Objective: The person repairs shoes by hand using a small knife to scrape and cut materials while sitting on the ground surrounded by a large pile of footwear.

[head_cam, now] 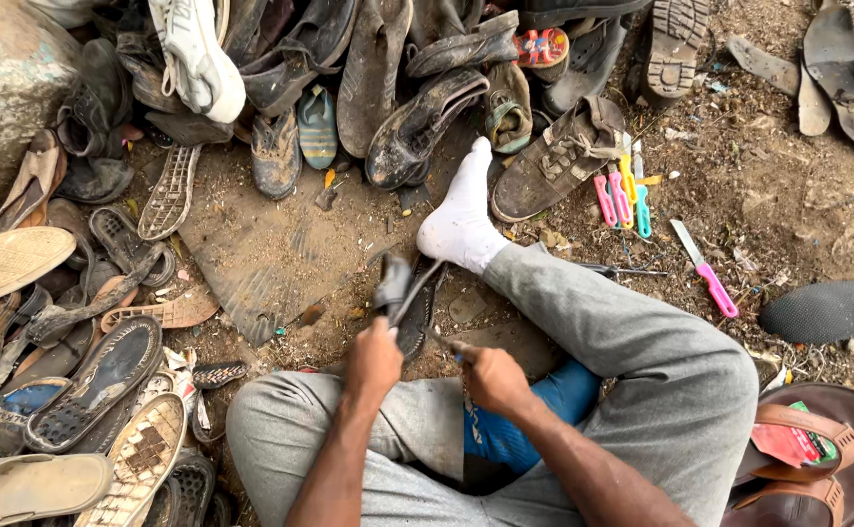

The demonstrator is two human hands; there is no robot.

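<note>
On the dirt ground [778,205] between my knees, my left hand [373,359] is clenched around the lower end of a dark, worn shoe [405,298], which stands tilted up just beside my white-socked foot [461,220]. My right hand [490,376] is closed on a small tool [443,342]; I cannot tell what kind, since only its tip shows, touching the shoe's lower edge. Both hands sit close together over my grey trousers [641,361], with a blue cloth [529,420] tucked beneath the right wrist.

Beyond my foot lies a heap of muddy old shoes [388,88], with a brown lace-up shoe [558,156] just right of the sock. Near it a few small plastic-handled cutters in pink, yellow and turquoise [624,195] lie together, and a pink-handled knife [705,268] lies apart from them. To my left, loose soles and sandals [76,390] are piled up. At lower right sit brown leather sandals [817,459].
</note>
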